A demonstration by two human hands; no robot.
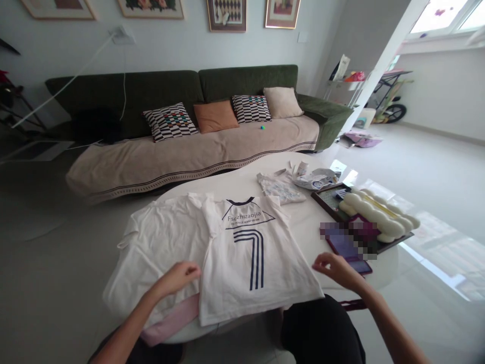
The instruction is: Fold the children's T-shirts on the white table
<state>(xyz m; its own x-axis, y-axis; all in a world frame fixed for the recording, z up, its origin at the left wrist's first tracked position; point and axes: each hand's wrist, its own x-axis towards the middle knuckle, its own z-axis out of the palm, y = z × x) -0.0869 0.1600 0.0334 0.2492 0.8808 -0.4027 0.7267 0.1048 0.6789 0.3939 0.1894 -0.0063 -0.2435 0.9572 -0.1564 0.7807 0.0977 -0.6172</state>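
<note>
A white T-shirt (231, 268) with dark navy stripes in the shape of a 7, printed lettering and a dark neckband lies spread flat. My left hand (182, 275) is closed, fingertips together at the shirt's left side edge. At the opposite side edge is my right hand (333, 267), its fingers curled in against the thumb. Whether either hand pinches the fabric I cannot tell. Left of the shirt lies a crumpled white garment (151, 253), partly under it. A pink cloth (174, 321) shows beneath the white garment at the table's front edge.
The white table (227, 179) has a rounded edge. On it are a clear plastic package (282, 187), a plastic bag (318, 178), a dark tray (322, 199) with a cream puffy case (379, 212), and a purple flat case (346, 245). A green sofa (132, 91) stands behind.
</note>
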